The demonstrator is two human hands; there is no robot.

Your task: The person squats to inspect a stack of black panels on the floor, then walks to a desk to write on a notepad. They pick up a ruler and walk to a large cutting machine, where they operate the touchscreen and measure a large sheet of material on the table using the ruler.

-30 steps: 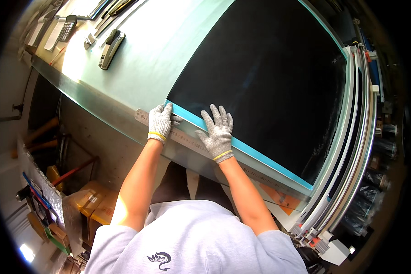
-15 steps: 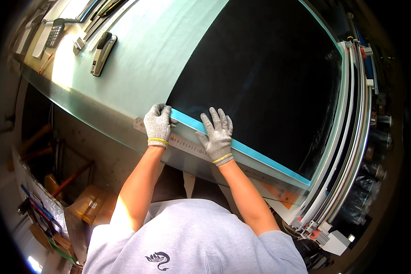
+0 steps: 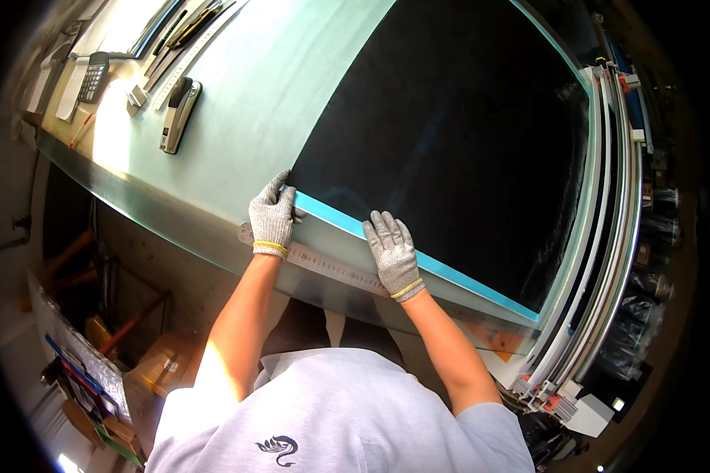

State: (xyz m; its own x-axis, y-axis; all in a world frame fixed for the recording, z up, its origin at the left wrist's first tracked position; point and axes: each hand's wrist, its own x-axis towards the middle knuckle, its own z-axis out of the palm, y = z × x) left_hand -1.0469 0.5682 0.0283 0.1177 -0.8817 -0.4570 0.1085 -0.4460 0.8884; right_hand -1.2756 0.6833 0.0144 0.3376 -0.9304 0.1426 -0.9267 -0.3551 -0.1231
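A large black sheet (image 3: 457, 126) lies on the glass-topped table, with a light-blue strip (image 3: 481, 285) along its near edge. My left hand (image 3: 273, 214), in a grey knit glove, is at the strip's left end by the sheet's corner. Its thumb and index finger close around that end, while another finger reaches past the corner. Farther right along the strip, my right hand (image 3: 392, 251), gloved alike, lies flat with fingers extended together and fingertips over the black sheet. A metal ruler (image 3: 331, 266) runs beneath my wrists, nearer to me than the strip.
At the far left of the glass table (image 3: 213, 169) are a stapler (image 3: 181, 116), a calculator (image 3: 94, 79), a red pen (image 3: 82, 130) and a pale ruler (image 3: 191, 59). Long metal rails (image 3: 619, 205) edge the right side. Cardboard boxes (image 3: 166, 363) stand below left.
My right hand has slid right and slightly nearer along the strip, its fingers drawing together. My left hand stays at the corner, one finger now stretched farther out. The view has shifted slightly.
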